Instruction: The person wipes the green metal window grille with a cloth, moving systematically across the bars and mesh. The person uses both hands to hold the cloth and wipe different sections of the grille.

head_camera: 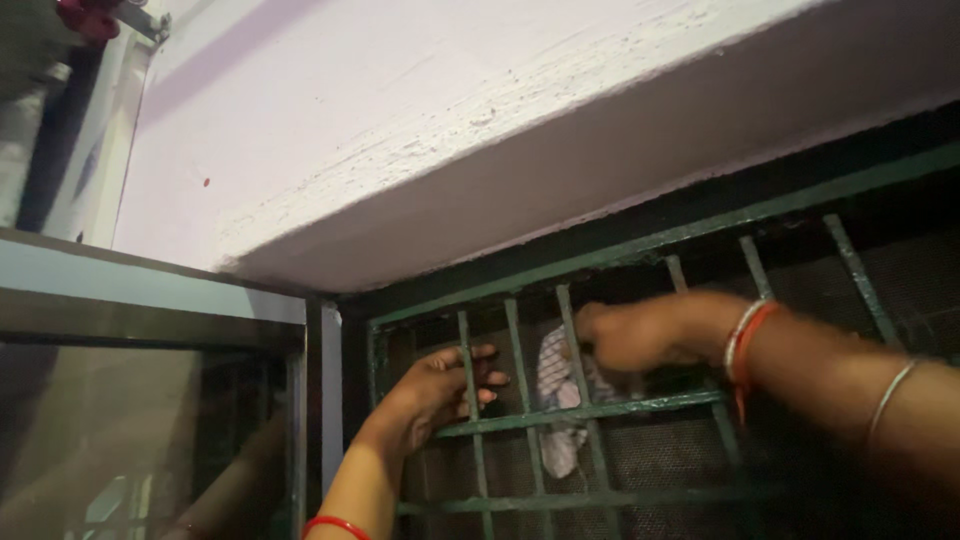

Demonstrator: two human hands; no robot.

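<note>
A green metal window grille point(600, 410) with upright and crosswise bars fills the lower right. My left hand point(440, 390) rests on the grille near its upper left corner, fingers curled around an upright bar. My right hand point(625, 335) is closed on a white checked cloth point(560, 400) and presses it against the bars near the top. The cloth hangs down behind a crossbar. A red bangle sits on my left wrist; red thread and thin bangles are on my right forearm.
A pale lilac concrete ledge point(480, 150) juts out above the grille. A dark mesh screen point(660, 460) lies behind the bars. To the left stands a glass pane in a grey frame point(150, 300), reflecting my arm.
</note>
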